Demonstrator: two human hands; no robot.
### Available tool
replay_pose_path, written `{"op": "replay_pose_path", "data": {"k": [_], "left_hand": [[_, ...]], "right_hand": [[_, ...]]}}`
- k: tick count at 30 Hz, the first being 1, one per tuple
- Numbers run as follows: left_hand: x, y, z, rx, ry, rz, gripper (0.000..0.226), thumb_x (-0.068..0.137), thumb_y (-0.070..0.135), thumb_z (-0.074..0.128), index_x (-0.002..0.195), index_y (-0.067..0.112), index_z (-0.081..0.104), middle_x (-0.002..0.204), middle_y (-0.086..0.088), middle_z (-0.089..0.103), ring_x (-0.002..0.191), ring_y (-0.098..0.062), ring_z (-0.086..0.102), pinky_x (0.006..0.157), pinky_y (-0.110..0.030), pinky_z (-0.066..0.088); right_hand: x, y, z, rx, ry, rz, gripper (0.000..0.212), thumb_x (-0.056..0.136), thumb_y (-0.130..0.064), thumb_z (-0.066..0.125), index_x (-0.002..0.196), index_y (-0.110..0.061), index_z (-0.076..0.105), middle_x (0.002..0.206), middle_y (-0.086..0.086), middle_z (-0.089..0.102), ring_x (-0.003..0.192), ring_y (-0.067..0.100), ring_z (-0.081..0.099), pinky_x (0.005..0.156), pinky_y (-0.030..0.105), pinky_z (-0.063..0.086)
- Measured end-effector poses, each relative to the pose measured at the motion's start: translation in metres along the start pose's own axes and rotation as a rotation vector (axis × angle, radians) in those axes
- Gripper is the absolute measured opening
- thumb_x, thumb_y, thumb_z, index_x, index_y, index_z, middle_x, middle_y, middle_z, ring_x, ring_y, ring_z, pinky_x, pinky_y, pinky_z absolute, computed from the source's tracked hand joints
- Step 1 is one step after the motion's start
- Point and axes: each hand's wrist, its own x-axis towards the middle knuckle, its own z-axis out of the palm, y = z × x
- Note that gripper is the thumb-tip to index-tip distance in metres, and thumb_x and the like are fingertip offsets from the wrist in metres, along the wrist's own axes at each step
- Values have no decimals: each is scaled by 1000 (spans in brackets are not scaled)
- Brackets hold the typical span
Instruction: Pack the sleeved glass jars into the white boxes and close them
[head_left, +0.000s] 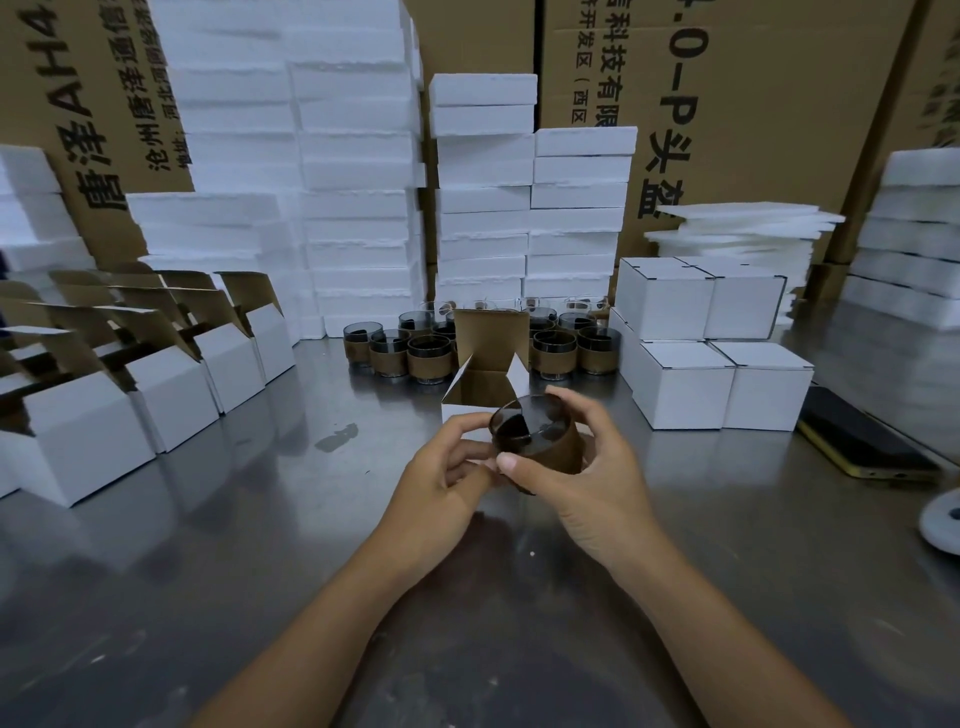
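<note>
The right hand (587, 467) and the left hand (447, 483) both curl their fingers round one dark glass jar with a brown paper sleeve (540, 441). It is just in front of a small open white box (460, 413), not in it yet. A few shut white boxes (680, 384) sit on the right. Lots of sleeved jars (431, 358) and empty open boxes (78, 431) wait.

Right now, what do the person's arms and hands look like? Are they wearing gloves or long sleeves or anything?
No gloves and no sleeves in view. Both the left forearm and the right forearm are bare right to the bottom of the picture. The left hand and right hand are bare too, with no watch, bracelet or ring that shows. The nails that can be seen look short and unpainted.
</note>
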Motion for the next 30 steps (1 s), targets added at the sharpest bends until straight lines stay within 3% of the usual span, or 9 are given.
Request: {"op": "replay_pose_path", "data": {"k": [2, 6, 12, 16, 20, 27, 30], "left_hand": [[0, 1, 0, 3, 29, 8, 37, 91, 8, 56, 107, 41, 54, 97, 14, 68, 90, -5, 64, 78, -20, 50], [-1, 3, -1, -16, 82, 47, 39, 88, 7, 59, 106, 42, 54, 107, 10, 65, 89, -7, 65, 82, -27, 50], [0, 5, -2, -28, 144, 86, 36, 87, -1, 59, 102, 32, 59, 105, 6, 66, 94, -16, 64, 84, -38, 52], [0, 6, -4, -3, 167, 107, 35, 87, 0, 58, 99, 32, 59, 102, 13, 66, 90, -7, 62, 80, -30, 52], [-1, 6, -4, -8, 157, 102, 36, 86, 0, 58, 100, 33, 59, 100, 15, 65, 90, -8, 62, 77, -25, 49], [-2, 5, -3, 26, 106, 91, 40, 91, 7, 52, 103, 44, 56, 96, 10, 63, 80, -8, 62, 69, -18, 49], [-3, 4, -2, 36, 62, 74, 31, 95, 14, 48, 108, 42, 53, 93, 4, 61, 77, -6, 61, 69, -18, 49]], "right_hand": [[0, 0, 0, -44, -17, -39, 68, 61, -20, 87, 115, -40, 52, 119, -14, 57, 110, -2, 54, 87, 9, 44], [0, 0, -2, -114, -24, -91, 69, 62, -19, 86, 116, -44, 50, 115, -31, 53, 110, -21, 43, 79, -8, 29], [-2, 2, -2, -181, -29, -172, 71, 62, -12, 86, 120, -32, 52, 113, -23, 59, 106, -17, 49, 81, -5, 32], [-2, 2, -2, -220, -38, -198, 71, 62, -13, 86, 121, -30, 50, 115, -23, 58, 109, -13, 49, 83, -3, 32], [-1, 3, -2, -214, -33, -191, 71, 62, -12, 86, 121, -31, 50, 114, -23, 58, 108, -11, 50, 83, -1, 34], [0, 2, -3, -135, -49, -58, 60, 65, -21, 84, 111, -40, 51, 106, -27, 58, 101, -17, 51, 73, -3, 38], [2, 2, -4, -66, -48, 50, 55, 66, -33, 81, 114, -35, 53, 107, -18, 59, 102, -2, 55, 65, 3, 44]]}}
